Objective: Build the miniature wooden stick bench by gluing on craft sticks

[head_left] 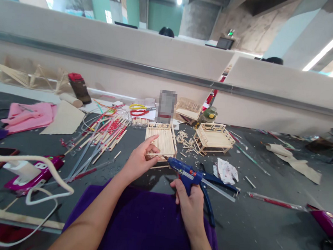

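In front of me stands a small bench model [162, 139] made of thin wooden sticks, its slatted seat facing up. My left hand [140, 157] closes its thumb and fingers at the bench's front left edge; whether a loose stick is also pinched there I cannot tell. A blue hot glue gun [189, 175] is gripped by my right hand [189, 198], with a clear glue stick coming out of its back. The gun's nozzle reaches the front edge of the bench, close to my left fingertips. Behind the gun lie dark blue-handled pliers [218, 181].
A second stick bench [214, 138] stands to the right, beside cut stick pieces [188, 143] and crumpled paper [226, 171]. Left are bundled sticks [114, 130], scissors [141, 110], pink cloth [33, 116] and a purple power strip [36, 171] with a white cable. A partition [117, 49] rises behind.
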A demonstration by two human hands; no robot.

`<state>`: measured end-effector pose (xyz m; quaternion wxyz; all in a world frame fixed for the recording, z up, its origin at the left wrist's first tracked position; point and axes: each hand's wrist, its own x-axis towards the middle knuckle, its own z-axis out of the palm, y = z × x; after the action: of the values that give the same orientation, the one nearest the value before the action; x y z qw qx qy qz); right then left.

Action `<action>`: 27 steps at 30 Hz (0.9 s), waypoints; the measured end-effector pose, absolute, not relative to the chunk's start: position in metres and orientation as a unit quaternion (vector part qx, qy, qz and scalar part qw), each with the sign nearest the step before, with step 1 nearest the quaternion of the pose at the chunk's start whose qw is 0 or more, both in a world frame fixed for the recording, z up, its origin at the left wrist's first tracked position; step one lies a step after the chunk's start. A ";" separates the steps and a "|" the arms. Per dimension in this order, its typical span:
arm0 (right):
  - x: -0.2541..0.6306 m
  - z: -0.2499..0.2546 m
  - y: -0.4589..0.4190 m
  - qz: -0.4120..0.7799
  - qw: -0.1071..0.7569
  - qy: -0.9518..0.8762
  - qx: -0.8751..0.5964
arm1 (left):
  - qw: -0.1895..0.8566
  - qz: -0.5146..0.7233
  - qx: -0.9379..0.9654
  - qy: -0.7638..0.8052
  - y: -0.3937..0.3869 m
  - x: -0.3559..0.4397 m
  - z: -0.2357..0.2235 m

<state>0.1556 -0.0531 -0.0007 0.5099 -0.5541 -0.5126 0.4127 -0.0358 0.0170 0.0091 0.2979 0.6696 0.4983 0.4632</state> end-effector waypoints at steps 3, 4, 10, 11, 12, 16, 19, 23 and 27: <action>0.159 0.001 -0.055 0.423 0.520 -0.502 -0.547 | 0.291 0.464 0.671 0.500 0.017 -0.036 0.009; 0.160 0.000 -0.055 0.427 0.524 -0.498 -0.543 | 0.290 0.464 0.672 0.499 0.017 -0.036 0.009; 0.173 -0.008 -0.058 0.484 0.571 -0.439 -0.497 | 0.290 0.467 0.671 0.498 0.017 -0.036 0.009; 0.176 -0.008 -0.057 0.498 0.583 -0.419 -0.486 | 0.290 0.466 0.671 0.499 0.017 -0.036 0.009; 0.179 -0.008 -0.057 0.511 0.597 -0.396 -0.476 | 0.288 0.465 0.671 0.500 0.017 -0.036 0.010; 0.188 -0.002 -0.056 0.536 0.630 -0.328 -0.456 | 0.277 0.467 0.676 0.498 0.017 -0.036 0.010; 0.189 -0.002 -0.057 0.548 0.624 -0.330 -0.449 | 0.284 0.469 0.674 0.495 0.017 -0.036 0.010; 0.187 -0.006 -0.060 0.556 0.602 -0.356 -0.448 | 0.298 0.468 0.670 0.493 0.017 -0.036 0.011; 0.183 -0.007 -0.061 0.555 0.583 -0.375 -0.460 | 0.299 0.471 0.670 0.490 0.017 -0.035 0.011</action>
<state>0.1834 -0.0612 -0.0071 0.5825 -0.4603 -0.3747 0.5553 -0.0349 0.0173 0.0115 0.2990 0.6701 0.4899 0.4706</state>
